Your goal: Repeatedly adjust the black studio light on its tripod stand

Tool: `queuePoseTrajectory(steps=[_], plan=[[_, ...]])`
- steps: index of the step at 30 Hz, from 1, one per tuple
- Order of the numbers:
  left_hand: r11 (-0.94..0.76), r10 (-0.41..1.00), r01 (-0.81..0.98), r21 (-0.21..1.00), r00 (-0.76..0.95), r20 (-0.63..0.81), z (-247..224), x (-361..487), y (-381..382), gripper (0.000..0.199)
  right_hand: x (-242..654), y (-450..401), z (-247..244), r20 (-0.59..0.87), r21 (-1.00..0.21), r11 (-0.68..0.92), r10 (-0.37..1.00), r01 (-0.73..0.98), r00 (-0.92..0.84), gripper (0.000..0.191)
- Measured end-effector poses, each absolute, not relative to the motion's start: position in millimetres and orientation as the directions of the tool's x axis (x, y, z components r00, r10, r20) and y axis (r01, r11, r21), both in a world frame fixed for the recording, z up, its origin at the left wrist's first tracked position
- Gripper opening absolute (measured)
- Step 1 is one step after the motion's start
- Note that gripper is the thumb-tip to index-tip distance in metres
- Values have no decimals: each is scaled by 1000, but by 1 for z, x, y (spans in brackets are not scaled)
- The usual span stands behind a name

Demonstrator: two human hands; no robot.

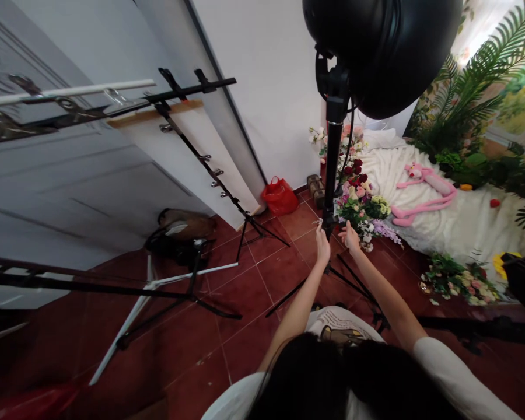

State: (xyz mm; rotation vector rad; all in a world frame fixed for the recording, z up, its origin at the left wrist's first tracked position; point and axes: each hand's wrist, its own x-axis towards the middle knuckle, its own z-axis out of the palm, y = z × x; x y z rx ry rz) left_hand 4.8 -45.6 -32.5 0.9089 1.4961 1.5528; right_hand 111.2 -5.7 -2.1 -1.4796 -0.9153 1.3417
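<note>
A black light stand [333,157] rises right in front of me, topped by a large black lamp head [382,52]. Beside the left of its pole is my left hand [323,248], fingers stretched upward near the stand's dark collar; a small pale bit shows at the fingertips, too small to name. My right hand [350,238] is on the other side of the pole, fingers apart and pointing at it, with nothing seen in them. Whether either hand touches the pole is hard to tell. The stand's black legs spread on the tiles below.
Left stands a backdrop frame [192,146] with clips and hanging sheets. A red plastic bag [280,196] sits by the wall. Artificial flowers [359,195] and a pink plush toy [429,189] on white fabric [387,169] lie right. Tripod legs [157,283] cross the floor.
</note>
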Motion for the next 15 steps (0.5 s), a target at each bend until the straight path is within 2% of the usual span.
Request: queuePoseTrajectory(steps=[2, 5, 7, 9, 11, 15], plan=[[57, 901, 12, 998, -432, -46, -61, 12, -68, 66, 135, -31, -24, -453, -887, -431, 882, -164, 134, 39], [334, 888, 49, 941, -351, -297, -108, 29, -98, 71, 173, -72, -55, -570, -814, -506, 790, -284, 226, 28], [443, 880, 108, 890, -242, -408, -129, 45, -110, 70, 198, -99, -70, -620, -776, -513, 727, -368, 293, 24], [439, 899, 178, 881, -94, -429, -138, 65, -111, 64, 222, -127, -80, -653, -747, -488, 666, -451, 361, 22], [366, 917, 221, 904, 76, -390, -134, 91, -107, 54, 242, -154, -84, -677, -724, -436, 596, -535, 431, 19], [192, 856, 176, 965, 450, -253, -101, 163, -100, 43, 276, -208, -78, -692, -700, -252, 470, -668, 548, 16]])
